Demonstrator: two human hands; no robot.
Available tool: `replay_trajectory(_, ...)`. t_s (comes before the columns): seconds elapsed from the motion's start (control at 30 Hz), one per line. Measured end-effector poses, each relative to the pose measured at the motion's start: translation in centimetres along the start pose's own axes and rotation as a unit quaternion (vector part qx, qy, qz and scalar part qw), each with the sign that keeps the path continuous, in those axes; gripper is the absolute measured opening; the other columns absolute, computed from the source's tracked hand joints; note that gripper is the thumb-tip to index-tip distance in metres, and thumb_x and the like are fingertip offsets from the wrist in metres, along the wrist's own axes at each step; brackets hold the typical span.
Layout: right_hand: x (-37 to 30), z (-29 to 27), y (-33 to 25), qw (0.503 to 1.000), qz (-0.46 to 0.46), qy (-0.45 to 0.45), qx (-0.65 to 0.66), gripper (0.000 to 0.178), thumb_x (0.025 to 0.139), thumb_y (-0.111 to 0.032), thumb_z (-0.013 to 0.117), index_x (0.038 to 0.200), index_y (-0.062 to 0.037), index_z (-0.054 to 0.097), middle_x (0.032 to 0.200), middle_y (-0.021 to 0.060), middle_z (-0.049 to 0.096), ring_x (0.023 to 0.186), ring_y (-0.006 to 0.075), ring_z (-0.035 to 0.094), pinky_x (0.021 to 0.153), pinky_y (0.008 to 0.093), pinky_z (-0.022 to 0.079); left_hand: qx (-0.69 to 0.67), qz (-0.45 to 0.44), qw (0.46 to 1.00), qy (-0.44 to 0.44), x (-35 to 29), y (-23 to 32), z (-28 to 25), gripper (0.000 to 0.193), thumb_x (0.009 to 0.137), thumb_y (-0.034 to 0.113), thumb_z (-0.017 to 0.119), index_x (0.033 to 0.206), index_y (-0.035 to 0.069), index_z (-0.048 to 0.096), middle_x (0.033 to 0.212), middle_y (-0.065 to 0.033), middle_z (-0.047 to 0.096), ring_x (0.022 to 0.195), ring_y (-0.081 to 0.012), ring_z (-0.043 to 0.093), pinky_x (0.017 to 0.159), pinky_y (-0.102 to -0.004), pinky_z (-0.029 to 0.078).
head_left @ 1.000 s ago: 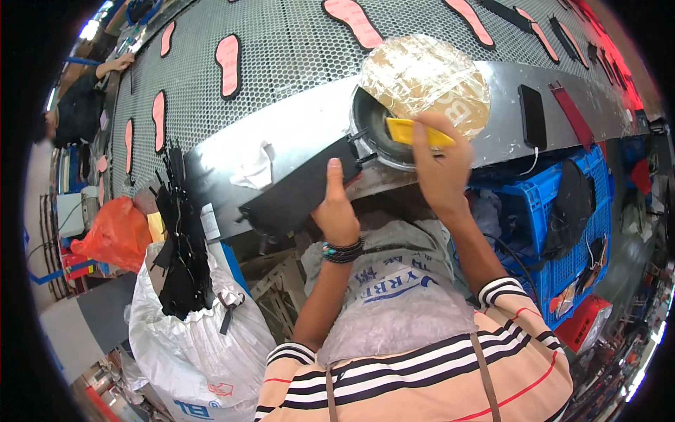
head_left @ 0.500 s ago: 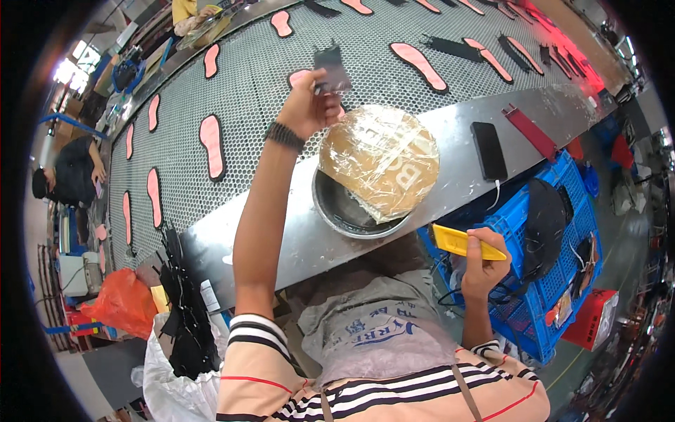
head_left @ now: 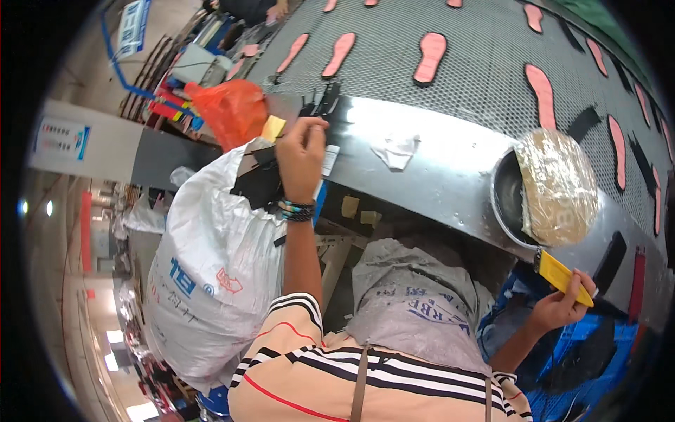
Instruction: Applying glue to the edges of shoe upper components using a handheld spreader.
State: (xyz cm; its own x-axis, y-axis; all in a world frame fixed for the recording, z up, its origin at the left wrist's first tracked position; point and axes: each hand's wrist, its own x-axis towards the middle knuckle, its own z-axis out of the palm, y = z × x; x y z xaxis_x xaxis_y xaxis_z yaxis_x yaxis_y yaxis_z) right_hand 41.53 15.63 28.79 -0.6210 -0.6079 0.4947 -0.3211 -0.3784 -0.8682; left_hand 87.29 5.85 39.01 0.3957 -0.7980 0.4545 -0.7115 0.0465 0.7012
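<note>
My right hand (head_left: 559, 307) grips a flat yellow tool (head_left: 559, 274) with a dark end, held beside the metal bowl (head_left: 500, 200). A piece of cardboard wrapped in clear film (head_left: 562, 186) covers much of that bowl. On the left, my left hand (head_left: 302, 156) has its fingers pinched together by a bunch of black strips (head_left: 328, 102) at the metal ledge; whether a strip is between the fingertips cannot be made out. More black pieces (head_left: 256, 184) lie at the mouth of a white sack (head_left: 204, 281) below the wrist.
Pink insole-shaped pieces with black edges (head_left: 430, 58) lie on a mesh belt (head_left: 485, 42) beyond the metal ledge (head_left: 436, 176). A crumpled white scrap (head_left: 397, 150) and a black phone (head_left: 610, 257) rest on the ledge. An orange bag (head_left: 232, 112) is at the left, a blue crate (head_left: 573, 366) at the lower right.
My left hand has come back from over the belt to the black strips on the left; the black piece it held is gone from it. The view has turned left. The yellow tool stays in my right hand.
</note>
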Motion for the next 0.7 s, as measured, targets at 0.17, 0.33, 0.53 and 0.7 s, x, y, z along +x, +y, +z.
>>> replay_trajectory(0.17,0.2,1.7,-1.7,1.0,0.006,0.002,0.019,0.009,0.093,-0.005,0.058,0.091,0.0029,0.062,0.093,0.0083,0.06,0.089,0.0163,0.057,0.085,0.0292,0.046,0.15,-0.008,0.982,0.111,4.8,-10.2,-6.8,0.024,0.088,0.02,0.068,0.1,0.0,0.071,0.076,-0.0107,0.07,0.071,-0.0204,0.067,0.071,-0.0343,0.052)
replay_trajectory(0.33,-0.4,1.4,-1.3,0.993,0.075,-0.026,0.083,0.008,0.096,-0.005,0.056,0.096,0.001,0.061,0.096,0.0076,0.059,0.094,0.0154,0.056,0.091,0.031,0.044,0.192,-0.085,0.969,-0.13,6.6,-15.4,-5.3,0.032,0.087,0.02,0.072,0.108,-0.003,0.071,0.092,-0.0127,0.072,0.083,-0.0192,0.068,0.079,-0.0325,0.052)
replay_trajectory(0.53,-0.8,2.1,-1.5,0.974,0.179,-0.032,0.133,0.01,0.097,-0.006,0.056,0.104,-0.0006,0.062,0.1,0.0061,0.061,0.079,0.0126,0.057,0.066,0.0262,0.049,0.181,0.095,0.964,0.168,8.8,-12.2,-9.5,0.04,0.093,0.031,0.067,0.113,-0.004,0.059,0.089,-0.014,0.059,0.078,-0.0277,0.059,0.069,-0.0404,0.048)
replay_trajectory(0.7,0.1,5.1,-1.5,0.97,0.17,-0.139,0.103,0.012,0.101,-0.007,0.059,0.106,-0.0006,0.067,0.092,0.006,0.065,0.066,0.0113,0.058,0.058,0.0227,0.047,-0.553,0.057,0.821,-0.134,2.7,5.3,-6.5,0.078,0.099,0.07,0.036,0.143,0.006,0.045,0.09,-0.012,0.063,0.066,-0.0118,0.056,0.057,-0.0235,0.049)
